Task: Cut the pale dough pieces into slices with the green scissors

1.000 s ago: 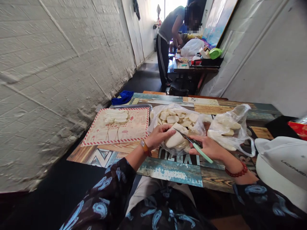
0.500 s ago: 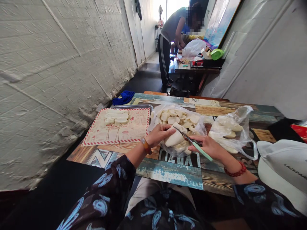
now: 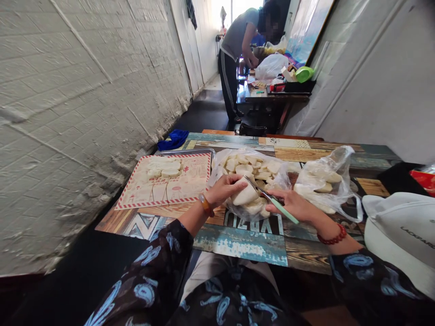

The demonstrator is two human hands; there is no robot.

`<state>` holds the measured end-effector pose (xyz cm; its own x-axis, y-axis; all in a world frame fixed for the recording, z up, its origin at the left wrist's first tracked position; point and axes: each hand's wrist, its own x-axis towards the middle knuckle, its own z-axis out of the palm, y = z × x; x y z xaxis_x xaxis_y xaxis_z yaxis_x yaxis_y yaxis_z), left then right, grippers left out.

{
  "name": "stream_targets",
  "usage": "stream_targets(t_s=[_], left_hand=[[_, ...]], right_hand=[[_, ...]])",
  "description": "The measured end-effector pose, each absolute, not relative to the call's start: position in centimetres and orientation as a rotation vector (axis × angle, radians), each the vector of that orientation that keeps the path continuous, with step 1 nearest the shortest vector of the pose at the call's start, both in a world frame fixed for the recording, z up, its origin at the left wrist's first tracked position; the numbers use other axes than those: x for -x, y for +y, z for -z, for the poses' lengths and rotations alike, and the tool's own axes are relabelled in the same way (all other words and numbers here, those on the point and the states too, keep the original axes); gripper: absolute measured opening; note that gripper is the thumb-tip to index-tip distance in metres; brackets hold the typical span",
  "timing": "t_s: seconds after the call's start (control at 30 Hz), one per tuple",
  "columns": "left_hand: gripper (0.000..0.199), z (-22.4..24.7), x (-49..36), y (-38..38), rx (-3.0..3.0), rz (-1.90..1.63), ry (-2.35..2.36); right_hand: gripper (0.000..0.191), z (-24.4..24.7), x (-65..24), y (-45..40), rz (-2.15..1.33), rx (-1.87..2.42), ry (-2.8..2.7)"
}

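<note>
Dark sleeves [image 3: 152,267] with blue paisley, apparently amber bangle [image 3: 205,205], red beaded bracelet [image 3: 333,235]

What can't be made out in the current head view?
All in the head view:
- Green-handled tool: grip partly hidden by the right hand.
- White piece: underside hidden; left hand covers one edge.
- Middle bag: overlapping slices prevent a count.
- Cap: lettering cut off by the right edge.
- Other person's hands: too small to tell what they hold.

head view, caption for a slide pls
Left hand grips a pale slice while the right hand works scissors
</note>
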<state>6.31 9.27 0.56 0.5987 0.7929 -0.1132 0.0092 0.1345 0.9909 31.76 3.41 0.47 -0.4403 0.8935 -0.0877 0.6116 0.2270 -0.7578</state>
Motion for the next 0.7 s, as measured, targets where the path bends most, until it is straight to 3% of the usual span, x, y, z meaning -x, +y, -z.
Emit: stream_targets(t_s=[0.4,0.6,0.7], left_hand=[[0.038,-1.0,-6.1,9.2,-1.517,-0.628,0.861],[0.041,-1.0,-5.8,9.0,-1.460,-0.678,0.877],[0.051,-0.7,-5.4,9.0,-1.262,-0.749,0.862]], right_hand=[[0.054,-2.4,-31.4,4.3,-1.170,1.324,-2.161],[0.066,-1.2,-30.9,4.7,-1.461,1.432,-1.801],[0.067,-0.7,-31.1,4.8,-1.435,1.528,-1.602]])
